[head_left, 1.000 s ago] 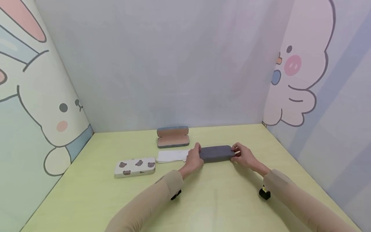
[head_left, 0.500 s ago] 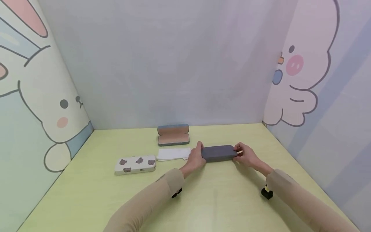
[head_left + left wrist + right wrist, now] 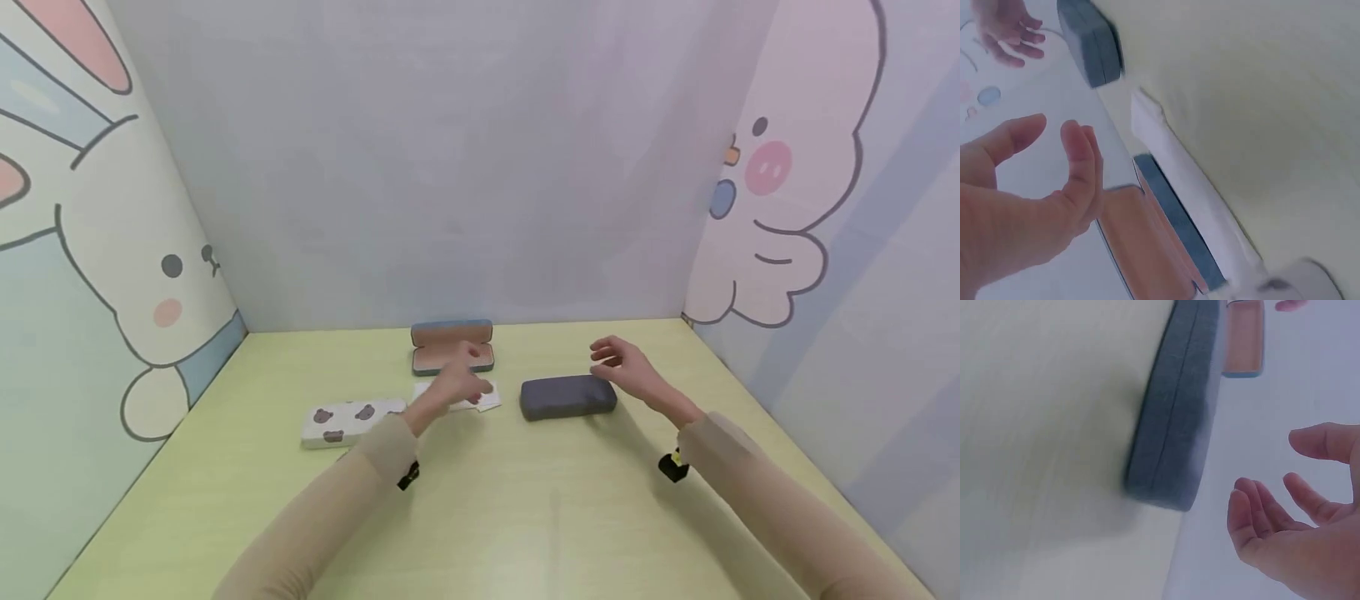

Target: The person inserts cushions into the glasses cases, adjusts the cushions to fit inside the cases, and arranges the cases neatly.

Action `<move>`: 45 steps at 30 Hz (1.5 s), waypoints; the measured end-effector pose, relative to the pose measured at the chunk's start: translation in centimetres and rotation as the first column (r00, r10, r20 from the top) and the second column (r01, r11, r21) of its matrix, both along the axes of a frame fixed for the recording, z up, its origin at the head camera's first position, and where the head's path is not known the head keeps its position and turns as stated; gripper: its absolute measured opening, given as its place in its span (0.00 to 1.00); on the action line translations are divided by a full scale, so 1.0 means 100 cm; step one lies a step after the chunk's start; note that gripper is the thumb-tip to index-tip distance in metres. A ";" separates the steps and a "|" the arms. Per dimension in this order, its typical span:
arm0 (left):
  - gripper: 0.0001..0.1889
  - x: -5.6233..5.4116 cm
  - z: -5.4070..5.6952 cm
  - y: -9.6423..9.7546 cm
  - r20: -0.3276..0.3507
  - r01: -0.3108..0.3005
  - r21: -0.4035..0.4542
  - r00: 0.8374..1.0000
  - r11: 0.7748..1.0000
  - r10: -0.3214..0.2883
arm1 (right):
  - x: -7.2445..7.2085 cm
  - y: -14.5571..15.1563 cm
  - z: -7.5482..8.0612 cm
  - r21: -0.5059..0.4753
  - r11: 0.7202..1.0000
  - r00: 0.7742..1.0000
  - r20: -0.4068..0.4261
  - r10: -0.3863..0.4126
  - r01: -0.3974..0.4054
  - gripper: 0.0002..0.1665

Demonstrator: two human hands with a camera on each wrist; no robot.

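A dark grey glasses case, closed, lies on the table at the centre right of the head view. Just off its right end hovers my right hand, fingers loosely bent and holding nothing. My left hand is in the air over a folded white cloth, partly hiding it, and also holds nothing. Behind the cloth stands an opened blue-grey glasses case with a pinkish-tan lining. In the left wrist view a gap shows between thumb and fingers.
On the left of the yellow-green table lies a closed white case with a brown bear print, its right end partly covered by the left sleeve. A pale back wall and printed side walls enclose the table.
Both hands have let go of the dark grey case. The left hand has moved left over the cloth; the right has lifted slightly off the case's right end.
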State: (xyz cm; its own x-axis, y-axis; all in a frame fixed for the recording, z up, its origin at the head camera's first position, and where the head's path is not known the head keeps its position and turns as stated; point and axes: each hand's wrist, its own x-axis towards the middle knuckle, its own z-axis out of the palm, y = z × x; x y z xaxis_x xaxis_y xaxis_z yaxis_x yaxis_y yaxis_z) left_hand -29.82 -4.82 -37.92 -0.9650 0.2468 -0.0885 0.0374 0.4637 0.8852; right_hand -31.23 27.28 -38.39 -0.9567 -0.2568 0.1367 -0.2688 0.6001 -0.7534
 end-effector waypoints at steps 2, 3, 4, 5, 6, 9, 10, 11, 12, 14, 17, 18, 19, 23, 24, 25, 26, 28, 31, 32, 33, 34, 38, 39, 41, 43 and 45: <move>0.31 -0.005 0.004 -0.020 0.073 -0.039 0.052 0.997 0.998 0.035 | -0.006 -0.011 0.003 -0.046 0.999 0.999 0.018 0.026 -0.025 0.24; 0.30 -0.008 0.006 -0.030 0.100 -0.055 0.063 0.994 0.996 0.048 | -0.008 -0.016 0.005 -0.069 0.997 0.999 0.027 0.042 -0.040 0.25; 0.30 -0.011 0.007 -0.039 0.119 -0.063 0.071 0.991 0.995 0.055 | -0.011 -0.022 0.005 -0.090 0.995 0.998 0.038 0.055 -0.052 0.25; 0.29 -0.013 0.008 -0.047 0.138 -0.070 0.072 0.989 0.995 0.060 | -0.015 -0.028 0.006 -0.108 0.992 0.996 0.052 0.067 -0.061 0.26; 0.29 -0.015 0.009 -0.055 0.148 -0.078 0.063 0.987 0.995 0.068 | -0.018 -0.035 0.007 -0.124 0.989 0.994 0.065 0.083 -0.075 0.26; 0.26 -0.019 0.010 -0.075 0.168 -0.070 0.014 0.984 0.997 0.066 | -0.024 -0.055 0.009 -0.137 0.985 0.988 0.099 0.122 -0.107 0.28; 0.24 -0.020 0.009 -0.080 0.177 -0.069 0.001 0.982 0.998 0.068 | -0.027 -0.063 0.009 -0.139 0.983 0.985 0.110 0.133 -0.117 0.28; 0.23 -0.021 0.008 -0.084 0.185 -0.068 -0.013 0.980 0.998 0.069 | -0.028 -0.070 0.009 -0.135 0.982 0.982 0.120 0.145 -0.129 0.28; 0.21 -0.021 0.007 -0.088 0.189 -0.071 -0.025 0.979 0.997 0.075 | -0.030 -0.078 0.009 -0.133 0.981 0.979 0.130 0.159 -0.141 0.28; 0.19 -0.023 0.003 -0.094 0.193 -0.072 -0.039 0.978 0.997 0.079 | -0.035 -0.092 0.006 -0.127 0.979 0.971 0.156 0.181 -0.162 0.29; 0.17 -0.024 0.000 -0.100 0.185 -0.075 -0.070 0.979 0.995 0.087 | -0.041 -0.109 0.001 -0.149 0.972 0.951 0.226 0.212 -0.181 0.30; 0.16 -0.025 -0.001 -0.102 0.182 -0.076 -0.077 0.979 0.994 0.089 | -0.043 -0.113 -0.001 -0.158 0.970 0.943 0.251 0.219 -0.183 0.31; 0.16 -0.025 -0.002 -0.103 0.181 -0.071 -0.082 0.980 0.994 0.085 | -0.044 -0.117 -0.002 -0.166 0.970 0.935 0.277 0.221 -0.180 0.31; 0.13 -0.026 -0.005 -0.108 0.189 -0.066 -0.111 0.978 0.992 0.086 | -0.047 -0.133 -0.006 -0.155 0.974 0.916 0.344 0.209 -0.164 0.32; 0.13 -0.027 -0.006 -0.108 0.190 -0.066 -0.123 0.978 0.990 0.088 | -0.048 -0.136 -0.007 -0.149 0.975 0.913 0.353 0.206 -0.162 0.32; 0.13 -0.027 -0.007 -0.108 0.193 -0.063 -0.133 0.977 0.989 0.088 | -0.048 -0.140 -0.008 -0.138 0.977 0.910 0.362 0.201 -0.161 0.31; 0.13 -0.028 -0.008 -0.108 0.194 -0.062 -0.145 0.977 0.987 0.090 | -0.049 -0.143 -0.008 -0.125 0.979 0.908 0.370 0.196 -0.161 0.31; 0.13 -0.030 -0.010 -0.106 0.195 -0.062 -0.160 0.976 0.985 0.093 | -0.048 -0.149 -0.009 -0.097 0.982 0.903 0.385 0.189 -0.164 0.30; 0.12 -0.031 -0.014 -0.104 0.203 -0.058 -0.168 0.975 0.984 0.093 | -0.046 -0.156 -0.010 -0.045 0.984 0.897 0.405 0.176 -0.172 0.29; 0.12 -0.032 -0.016 -0.104 0.205 -0.061 -0.167 0.974 0.984 0.095 | -0.045 -0.158 -0.011 -0.030 0.985 0.896 0.411 0.169 -0.172 0.28; 0.13 -0.032 -0.017 -0.103 0.206 -0.066 -0.166 0.974 0.984 0.100 | -0.045 -0.159 -0.011 -0.013 0.984 0.896 0.413 0.165 -0.176 0.28; 0.14 -0.032 -0.018 -0.104 0.206 -0.070 -0.171 0.973 0.983 0.106 | -0.045 -0.161 -0.012 0.004 0.984 0.897 0.412 0.160 -0.177 0.28; 0.18 -0.031 -0.021 -0.105 0.195 -0.078 -0.204 0.974 0.976 0.119 | -0.045 -0.164 -0.014 0.087 0.980 0.910 0.393 0.130 -0.178 0.28; 0.19 -0.031 -0.021 -0.105 0.191 -0.077 -0.212 0.974 0.974 0.118 | -0.045 -0.165 -0.015 0.110 0.978 0.915 0.385 0.123 -0.178 0.28; 0.20 -0.030 -0.022 -0.104 0.186 -0.078 -0.222 0.975 0.972 0.120 | -0.046 -0.166 -0.015 0.154 0.971 0.921 0.372 0.112 -0.181 0.26; 0.22 -0.030 -0.022 -0.104 0.180 -0.078 -0.229 0.976 0.970 0.121 | -0.045 -0.167 -0.014 0.185 0.965 0.925 0.364 0.107 -0.185 0.25; 0.22 -0.029 -0.022 -0.103 0.171 -0.078 -0.245 0.978 0.966 0.122 | -0.045 -0.169 -0.014 0.208 0.960 0.929 0.357 0.104 -0.187 0.24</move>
